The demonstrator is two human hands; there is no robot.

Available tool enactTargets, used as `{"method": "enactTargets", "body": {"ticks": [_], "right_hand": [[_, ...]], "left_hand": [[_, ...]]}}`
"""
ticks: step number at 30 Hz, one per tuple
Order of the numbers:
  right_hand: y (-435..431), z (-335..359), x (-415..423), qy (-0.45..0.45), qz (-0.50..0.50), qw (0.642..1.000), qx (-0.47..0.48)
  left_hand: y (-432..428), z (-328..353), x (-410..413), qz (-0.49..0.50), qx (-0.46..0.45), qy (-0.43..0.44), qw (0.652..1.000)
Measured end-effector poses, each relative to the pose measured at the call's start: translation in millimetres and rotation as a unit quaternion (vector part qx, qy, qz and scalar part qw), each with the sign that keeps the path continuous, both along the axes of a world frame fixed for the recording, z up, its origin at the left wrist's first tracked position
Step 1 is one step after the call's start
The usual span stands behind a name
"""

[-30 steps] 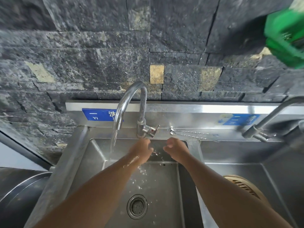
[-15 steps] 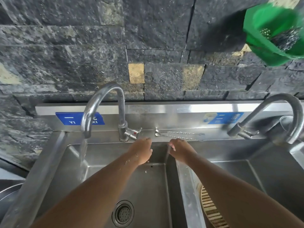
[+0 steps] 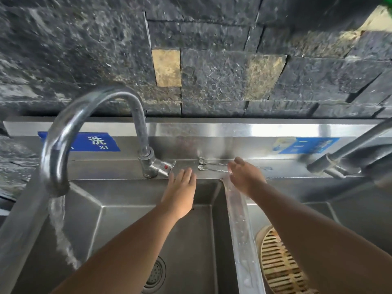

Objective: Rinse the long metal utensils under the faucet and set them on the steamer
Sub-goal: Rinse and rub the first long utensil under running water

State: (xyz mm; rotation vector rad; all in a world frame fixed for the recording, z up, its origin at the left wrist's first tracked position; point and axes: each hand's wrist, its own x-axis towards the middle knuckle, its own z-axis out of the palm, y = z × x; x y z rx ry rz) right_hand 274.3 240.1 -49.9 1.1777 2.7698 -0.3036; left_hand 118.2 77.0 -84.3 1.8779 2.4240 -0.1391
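Right hand (image 3: 246, 177) now farther forward over the utensils (image 3: 212, 164), fingers spread wide; left hand (image 3: 180, 192) flat, fingers loose, empty.

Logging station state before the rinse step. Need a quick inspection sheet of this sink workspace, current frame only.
Surface: steel double sink, wet; left basin holds only its drain.
Job's things: two long metal utensils lie side by side on the back ledge, unrinsed; bamboo steamer sits in the right basin, partly hidden by the right forearm.
Faucet: left faucet running into the left basin; second faucet at right, no water seen.
Clutter: nothing seen.
Hands: left hand open, empty, near the faucet handle; right hand open, fingers over the utensils, no grasp yet.
Cables: nothing seen.
Surroundings: dark stone wall; blue labels on the backsplash.
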Motion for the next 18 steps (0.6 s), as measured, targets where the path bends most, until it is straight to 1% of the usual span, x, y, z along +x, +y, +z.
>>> {"method": "enactTargets", "body": {"ticks": [2, 5, 11, 15, 18], "right_hand": [[1, -5, -2, -0.014, 0.015, 1.0, 0.022], [5, -11, -3, -0.03, 0.031, 0.998, 0.039], [15, -19, -8, -0.067, 0.084, 0.991, 0.081], [11, -22, -7, -0.06, 0.102, 0.987, 0.104], [-1, -16, -2, -0.054, 0.093, 0.989, 0.102]], "left_hand": [[0, -8, 0, 0.003, 0.012, -0.006, 1.0], [-1, -17, 5, 0.021, 0.03, -0.037, 0.999], [-5, -26, 10, 0.029, 0.033, -0.047, 0.998], [-6, -26, 7, 0.025, 0.027, -0.053, 0.998], [-1, -20, 8, 0.034, 0.011, -0.057, 0.998]]}}
